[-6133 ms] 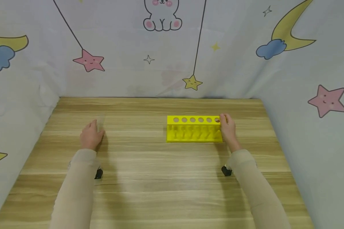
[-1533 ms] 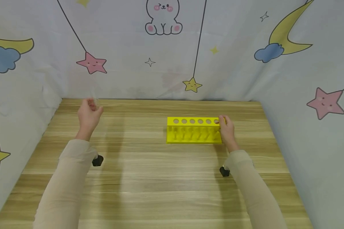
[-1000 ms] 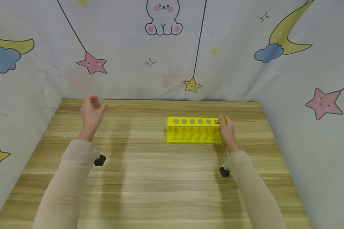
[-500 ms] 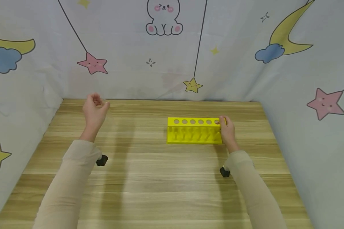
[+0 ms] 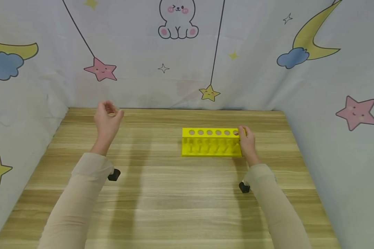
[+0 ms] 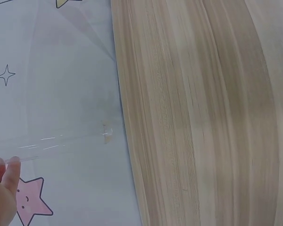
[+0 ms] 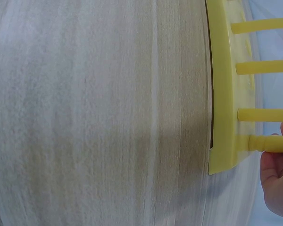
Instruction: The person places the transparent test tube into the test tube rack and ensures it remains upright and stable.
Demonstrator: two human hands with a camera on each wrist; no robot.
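My left hand (image 5: 107, 119) is raised over the far left part of the table, its fingers and thumb pinching a clear test tube. The tube (image 6: 61, 143) shows plainly only in the left wrist view, where it sticks out lengthwise from the fingers (image 6: 10, 172) toward the table's edge. On the right, a yellow test tube rack (image 5: 210, 152) stands on the table, with a row of round holes along its top and pegs below. My right hand (image 5: 248, 141) grips the rack's right end, thumb and fingers around the end post (image 7: 269, 143).
The wood-grain table (image 5: 174, 197) ends at a white cloth backdrop (image 5: 137, 86) printed with stars and moons, which also closes in both sides. Black wrist-worn pieces (image 5: 114, 175) stick out below the sleeves.
From low over the table at the left, my left hand has risen with the test tube, then drifted slightly right. My right hand and the rack have stayed in place.
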